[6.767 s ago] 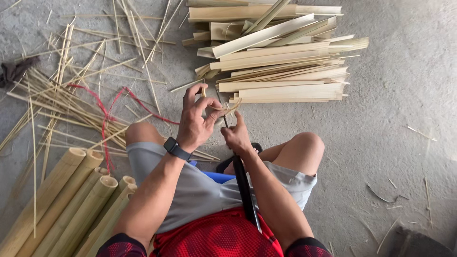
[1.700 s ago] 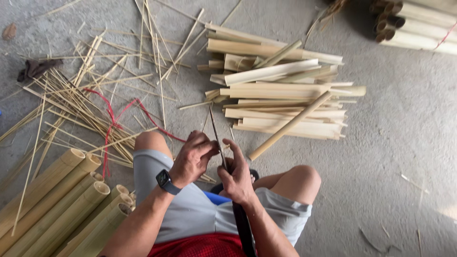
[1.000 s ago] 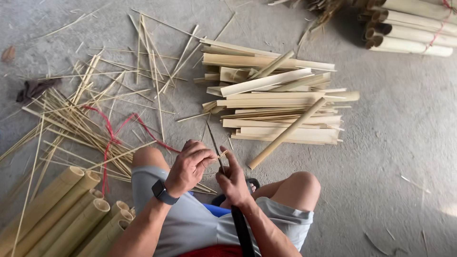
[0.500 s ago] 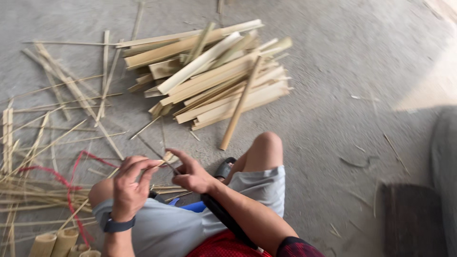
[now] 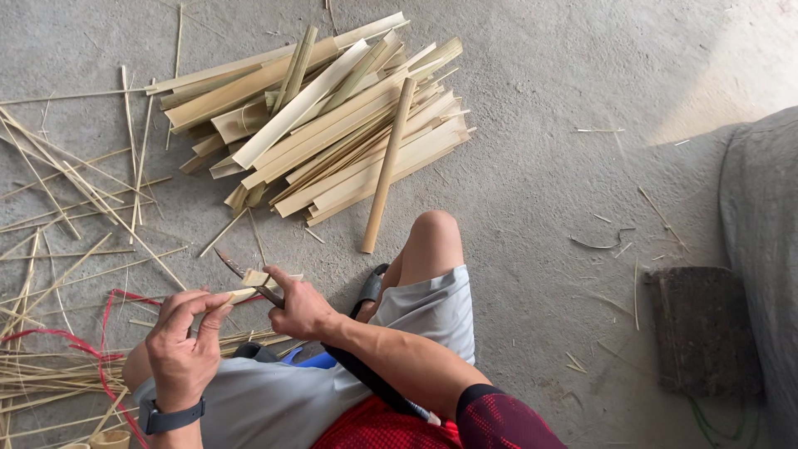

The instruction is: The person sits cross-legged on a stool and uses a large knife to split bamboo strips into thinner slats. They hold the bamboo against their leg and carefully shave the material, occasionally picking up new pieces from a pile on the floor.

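My left hand (image 5: 187,333), with a dark watch on its wrist, pinches a short pale bamboo piece (image 5: 264,278) above my left knee. Close beside it, my right hand (image 5: 301,306) grips the handle of a knife whose dark curved blade (image 5: 230,264) lies against that piece and points up and left. Both hands meet over my lap, at the lower left of the head view. I sit on a concrete floor with my right knee (image 5: 434,233) raised.
A pile of split bamboo slats (image 5: 332,125) lies ahead, with a round bamboo stick (image 5: 386,166) across it. Thin bamboo strips (image 5: 66,208) and a red cord (image 5: 108,333) spread at the left. At the right sit a dark block (image 5: 702,333) and a grey mass (image 5: 765,249).
The view has swung to the right, so the slat pile and my hands sit further left and the dark block has come into view. My hands stay together on the bamboo piece and knife.
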